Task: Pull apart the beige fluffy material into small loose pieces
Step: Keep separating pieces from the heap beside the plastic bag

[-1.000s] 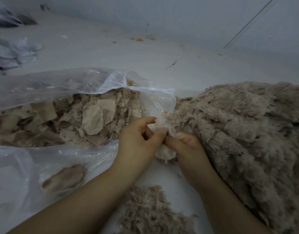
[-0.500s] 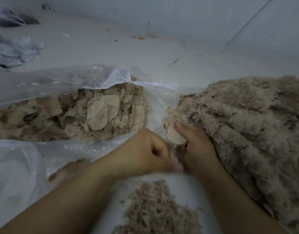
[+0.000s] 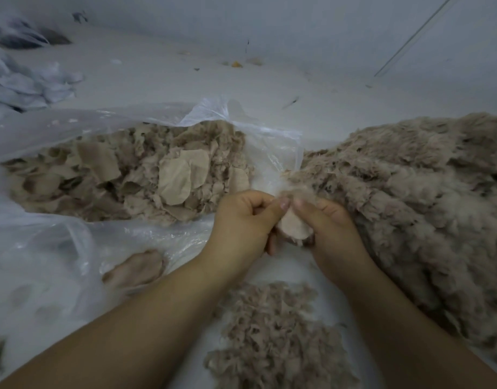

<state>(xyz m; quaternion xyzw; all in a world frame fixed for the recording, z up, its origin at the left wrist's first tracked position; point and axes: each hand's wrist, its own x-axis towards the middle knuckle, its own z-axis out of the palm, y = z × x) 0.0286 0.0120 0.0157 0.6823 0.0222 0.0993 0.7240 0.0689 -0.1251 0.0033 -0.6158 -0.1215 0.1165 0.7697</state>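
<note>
While both hands, left and right, pinched one piece between them, a small shredded pile lay below; the big fluffy mass at right remained largely whole.

Two bare forearms, left hand and right hand ungloved, no sleeves or jewellery.

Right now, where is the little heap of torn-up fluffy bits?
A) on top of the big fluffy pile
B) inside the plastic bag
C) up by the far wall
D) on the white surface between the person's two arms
D: the small heap of loose bits lies on the white surface between the forearms, just below the left hand and right hand.
</note>
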